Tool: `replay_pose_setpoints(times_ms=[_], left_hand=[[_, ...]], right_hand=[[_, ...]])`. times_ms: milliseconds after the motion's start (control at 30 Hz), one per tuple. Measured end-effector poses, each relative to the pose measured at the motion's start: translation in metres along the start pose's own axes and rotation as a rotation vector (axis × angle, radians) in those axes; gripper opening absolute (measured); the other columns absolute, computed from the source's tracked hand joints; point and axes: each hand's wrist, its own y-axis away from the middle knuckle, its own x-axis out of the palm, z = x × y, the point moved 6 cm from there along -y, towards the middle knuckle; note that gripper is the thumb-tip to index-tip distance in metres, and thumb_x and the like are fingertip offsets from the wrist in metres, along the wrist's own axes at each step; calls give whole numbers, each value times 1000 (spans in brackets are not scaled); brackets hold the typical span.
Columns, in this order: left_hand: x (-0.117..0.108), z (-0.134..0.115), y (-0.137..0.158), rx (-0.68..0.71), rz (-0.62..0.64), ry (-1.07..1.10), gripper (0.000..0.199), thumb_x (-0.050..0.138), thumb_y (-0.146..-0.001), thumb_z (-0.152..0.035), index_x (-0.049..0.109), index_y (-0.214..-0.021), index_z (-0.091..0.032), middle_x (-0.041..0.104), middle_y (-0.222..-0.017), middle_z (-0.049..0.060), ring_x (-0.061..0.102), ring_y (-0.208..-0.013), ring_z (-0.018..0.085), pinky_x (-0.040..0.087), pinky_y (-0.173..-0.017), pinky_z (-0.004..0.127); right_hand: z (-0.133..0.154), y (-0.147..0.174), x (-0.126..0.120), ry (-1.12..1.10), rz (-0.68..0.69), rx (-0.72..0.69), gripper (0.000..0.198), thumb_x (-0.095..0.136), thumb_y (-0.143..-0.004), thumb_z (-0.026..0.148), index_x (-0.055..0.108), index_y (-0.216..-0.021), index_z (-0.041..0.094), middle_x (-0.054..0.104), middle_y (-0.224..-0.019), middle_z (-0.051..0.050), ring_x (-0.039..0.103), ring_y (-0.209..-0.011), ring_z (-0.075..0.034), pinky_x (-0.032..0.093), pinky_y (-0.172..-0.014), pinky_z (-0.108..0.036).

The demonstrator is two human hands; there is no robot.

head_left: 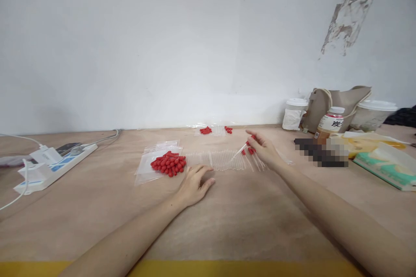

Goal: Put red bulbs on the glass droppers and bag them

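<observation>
In my right hand, fingers pinched, is a glass dropper with a red rubber bulb at the fingers and its thin clear tube slanting down to the left. Under it lies a row of clear glass tubes side by side on the table. Several droppers with red bulbs lie by the row's right end, partly behind my right hand. My left hand rests on the table at the near left of the row, fingers apart and holding nothing. Beside it, a pile of red rubber bulbs lies on a clear plastic bag.
Against the wall lie plastic packs with red bulbs. A white power strip with cables is at left. At right stand a lidded paper cup, a bottle, a grey bag and a tissue pack.
</observation>
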Motion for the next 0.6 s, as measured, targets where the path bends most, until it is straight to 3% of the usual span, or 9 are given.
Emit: replay_pose_setpoints(times_ms=[100,200,300,433,600], left_hand=[[2,-1,0,21,40,1,17,50,-82,-25,57,-97,-21,59,-96,5,53,-92,20,36,-81,35],[3,-3,-1,56,62,16,13,49,-82,-22,59,-89,-20,58,-92,5,53,-87,18,39,-80,33],[2,-4,0,60,54,5,11,49,-82,-22,60,-82,-19,56,-88,5,52,-85,18,41,-77,31],[2,-4,1,53,55,-13,13,49,-82,-23,61,-80,-19,54,-85,5,52,-83,18,42,-75,30],[2,-4,1,60,48,-9,12,50,-82,-22,61,-79,-19,54,-84,5,51,-82,18,42,-74,31]], right_hand=[[-5,-31,-24,388,33,58,40,47,-77,29,41,-113,13,50,-64,4,48,-56,-9,37,-53,-20],[-22,-50,-28,785,213,178,28,48,-73,20,48,-100,13,57,-72,-1,51,-60,-10,37,-53,-19],[-38,-57,-20,894,261,213,26,55,-67,18,52,-93,12,60,-85,-8,55,-69,-13,38,-57,-21],[-55,-54,-6,997,270,225,35,56,-67,21,50,-100,13,61,-91,-10,56,-80,-19,38,-63,-24],[-51,-46,-1,1096,221,199,34,51,-71,24,49,-104,14,62,-92,-11,56,-87,-22,36,-71,-29]])
